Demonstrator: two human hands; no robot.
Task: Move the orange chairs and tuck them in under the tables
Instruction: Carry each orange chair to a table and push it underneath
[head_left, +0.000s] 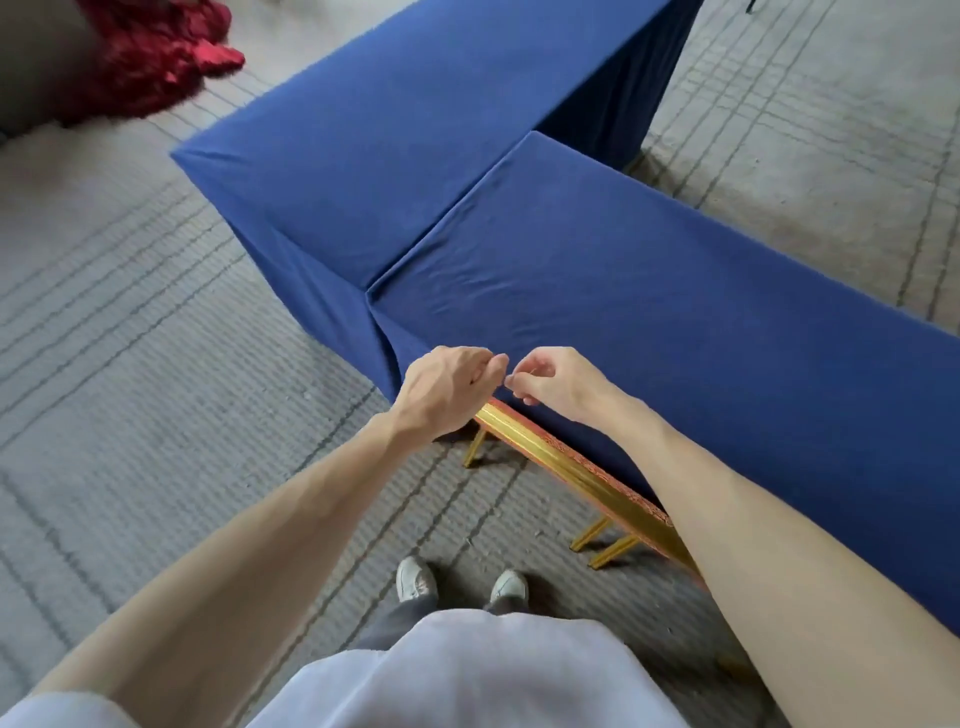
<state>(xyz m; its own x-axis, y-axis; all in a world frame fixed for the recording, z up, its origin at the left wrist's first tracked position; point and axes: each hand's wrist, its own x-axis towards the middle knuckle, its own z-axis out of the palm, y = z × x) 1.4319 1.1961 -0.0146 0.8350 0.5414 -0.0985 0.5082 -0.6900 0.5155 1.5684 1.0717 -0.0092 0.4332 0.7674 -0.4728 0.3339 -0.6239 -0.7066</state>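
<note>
Chair (561, 462) is nearly all gone under the near table's (675, 312) blue cloth: only the gold top rail and a few legs peek out, and the right arm (779, 545) covers its far end. Red fabric (156, 52), possibly a heaped cloth, is blurred and clipped by the top edge.

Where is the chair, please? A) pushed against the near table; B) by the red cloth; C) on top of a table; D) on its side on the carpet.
A: the chair stands with its gold back along the near table, legs on the carpet.
</note>
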